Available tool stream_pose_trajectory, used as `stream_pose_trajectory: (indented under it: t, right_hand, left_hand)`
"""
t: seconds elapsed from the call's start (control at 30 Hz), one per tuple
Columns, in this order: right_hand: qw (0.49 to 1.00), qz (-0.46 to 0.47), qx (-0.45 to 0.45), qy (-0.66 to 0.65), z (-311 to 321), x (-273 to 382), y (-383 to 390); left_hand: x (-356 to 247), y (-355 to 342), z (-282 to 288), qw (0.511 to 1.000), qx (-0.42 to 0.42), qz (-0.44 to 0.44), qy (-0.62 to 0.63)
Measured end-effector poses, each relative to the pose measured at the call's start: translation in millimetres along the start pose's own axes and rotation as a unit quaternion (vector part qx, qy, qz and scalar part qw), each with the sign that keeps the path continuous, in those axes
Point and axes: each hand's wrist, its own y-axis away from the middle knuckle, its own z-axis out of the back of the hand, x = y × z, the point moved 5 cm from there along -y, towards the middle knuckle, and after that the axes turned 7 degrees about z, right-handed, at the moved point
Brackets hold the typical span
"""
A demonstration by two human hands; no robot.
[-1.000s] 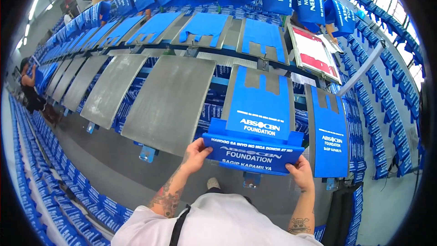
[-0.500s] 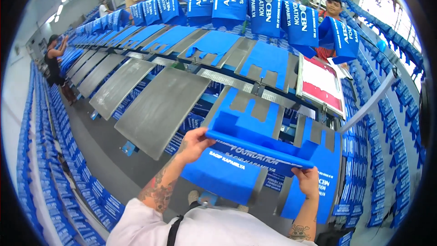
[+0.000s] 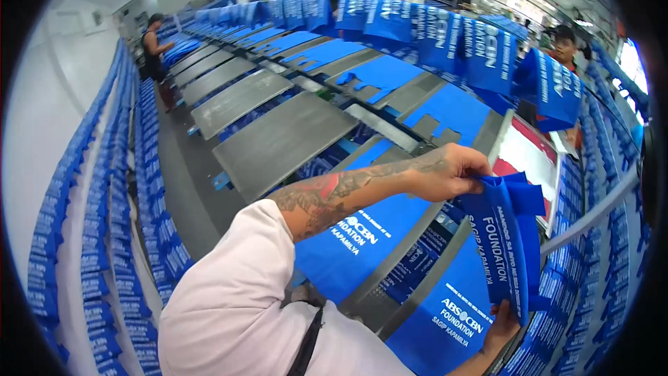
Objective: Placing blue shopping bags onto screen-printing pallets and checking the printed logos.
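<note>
A printed blue fabric bag [image 3: 502, 247] is stretched between my two hands at the right, its long edge running toward me. My left hand [image 3: 456, 170] is closed on its far end, with the tattooed forearm reaching across the boards. My right hand [image 3: 502, 331] pinches the near end; part of it is hidden behind the bag. Below the held bag, another blue printed bag [image 3: 442, 324] lies flat on a board. To its left, a second flat bag [image 3: 365, 244] covers the neighbouring board, partly hidden under my left arm.
Bare grey boards [image 3: 285, 141] line the long rack to the left. A framed printing screen [image 3: 525, 157] with red edges stands beyond my hands. Blue bags [image 3: 396, 19] hang along the far line, and more hang in rows [image 3: 62, 237] at both sides. Several people stand farther off.
The held bag has moved to the right and turned from lying crosswise to running away from me. My left arm now reaches across to the right. Both hands keep their hold.
</note>
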Motion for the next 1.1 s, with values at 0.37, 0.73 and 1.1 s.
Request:
stream_pose_trajectory:
  t: [0.37, 0.73, 1.1]
  right_hand:
    - [0.984, 0.084, -0.044, -0.149, -8.5, 54.8, -72.2]
    - [0.953, 0.103, -0.097, -0.269, -36.4, 126.4, -292.3]
    - [0.940, -0.005, -0.068, -0.334, -83.2, 50.0, -354.3]
  left_hand:
    - [-79.9, -188.1, 10.8, 0.989, -0.061, -0.128, -0.034]
    - [-229.8, -308.6, 14.5, 0.870, -0.335, -0.309, -0.188]
    - [8.4, 53.3, 7.0, 0.885, -0.042, -0.044, -0.462]
